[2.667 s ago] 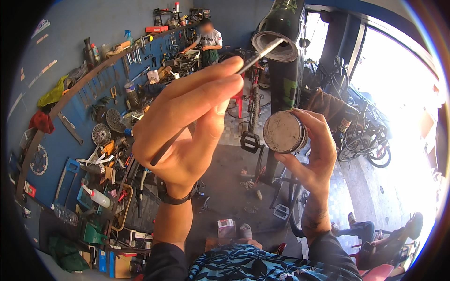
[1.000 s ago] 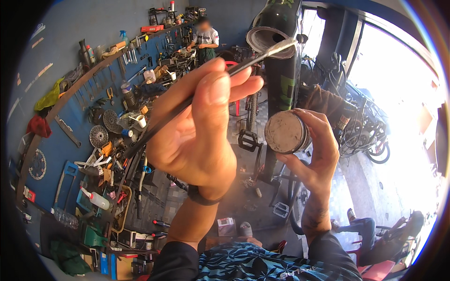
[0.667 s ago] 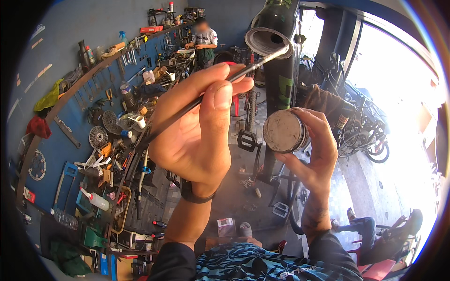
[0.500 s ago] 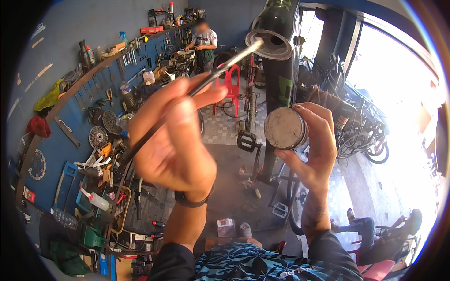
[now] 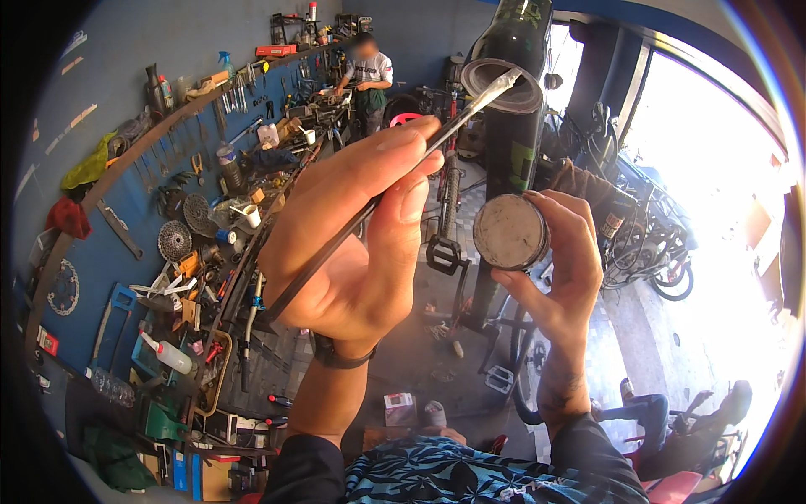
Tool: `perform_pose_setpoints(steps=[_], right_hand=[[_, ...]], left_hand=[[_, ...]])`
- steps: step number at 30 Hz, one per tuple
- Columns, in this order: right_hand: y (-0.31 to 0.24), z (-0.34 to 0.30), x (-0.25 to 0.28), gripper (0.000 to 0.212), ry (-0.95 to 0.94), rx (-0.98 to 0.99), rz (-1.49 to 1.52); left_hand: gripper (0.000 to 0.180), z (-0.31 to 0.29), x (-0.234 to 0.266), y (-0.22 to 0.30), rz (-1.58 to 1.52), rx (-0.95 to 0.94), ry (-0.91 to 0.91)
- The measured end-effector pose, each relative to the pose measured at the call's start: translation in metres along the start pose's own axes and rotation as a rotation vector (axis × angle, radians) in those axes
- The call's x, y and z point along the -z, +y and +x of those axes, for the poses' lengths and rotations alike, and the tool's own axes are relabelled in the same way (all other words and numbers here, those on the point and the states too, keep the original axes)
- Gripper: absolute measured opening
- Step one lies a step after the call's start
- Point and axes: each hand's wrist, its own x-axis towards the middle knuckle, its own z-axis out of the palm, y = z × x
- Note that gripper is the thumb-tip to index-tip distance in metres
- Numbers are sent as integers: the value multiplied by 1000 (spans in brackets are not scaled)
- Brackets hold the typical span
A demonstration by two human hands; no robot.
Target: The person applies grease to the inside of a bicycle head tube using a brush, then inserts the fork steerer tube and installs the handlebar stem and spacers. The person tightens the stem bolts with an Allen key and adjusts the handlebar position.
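My left hand (image 5: 348,244) pinches a slim dark-handled brush (image 5: 456,126) between thumb and fingers. Pale, whitish paste coats its bristles. That tip overlaps the round open end of a bicycle frame's head tube (image 5: 484,99); whether it touches the rim I cannot tell. Inside the opening a ring-shaped rim shows. Lower down, my right hand (image 5: 571,260) grips a small round tin (image 5: 510,232) by its edge, thumb below and fingers above. The tin's flat, smudged grey-beige face is turned toward me, and the rest of it is hidden.
Tools hang on the blue wall (image 5: 126,197) at left, above a cluttered bench with a white squeeze bottle (image 5: 172,357). A person (image 5: 367,76) works at the far bench. Another person (image 5: 709,420) sits at lower right. Parked bicycles (image 5: 646,244) stand by the bright doorway.
My left hand has shifted right with the brush, whose tip now lies farther over the tube opening. The frame sits slightly lower and farther right in view. My right hand and tin barely moved.
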Motion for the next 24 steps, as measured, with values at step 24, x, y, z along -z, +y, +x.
perform_pose_setpoints(steps=[24], right_hand=[[2,-3,3,72,-42,-11,-55]], left_hand=[[22,-42,-4,-1,-248,615,311]])
